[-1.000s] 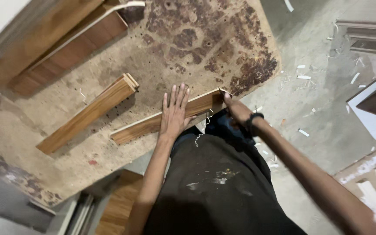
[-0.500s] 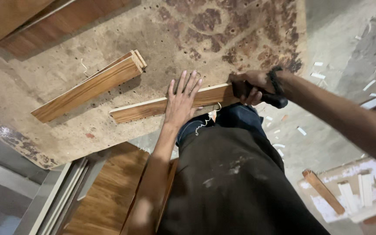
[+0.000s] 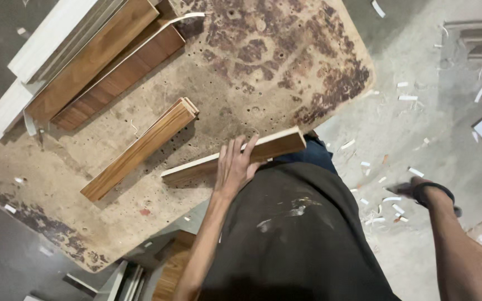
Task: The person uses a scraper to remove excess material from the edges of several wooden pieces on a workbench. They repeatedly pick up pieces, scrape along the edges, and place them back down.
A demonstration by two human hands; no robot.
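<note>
Fingers of the left hand (image 3: 235,167) lie spread and flat across a wood strip (image 3: 235,157) with a pale edge, pressing it down at the near edge of the worn workbench (image 3: 263,61). That strip runs along the edge, its right end jutting past the hand. Right hand (image 3: 414,188) hangs well apart, off the bench above the littered floor (image 3: 419,128); blur hides whether it is open or closed. A stack of wood strips (image 3: 140,149) lies just beyond, toward the bench's left edge.

Even soft light, faint shadows; right hand (image 3: 405,188) motion-blurred, edges perhaps slightly warped.
</note>
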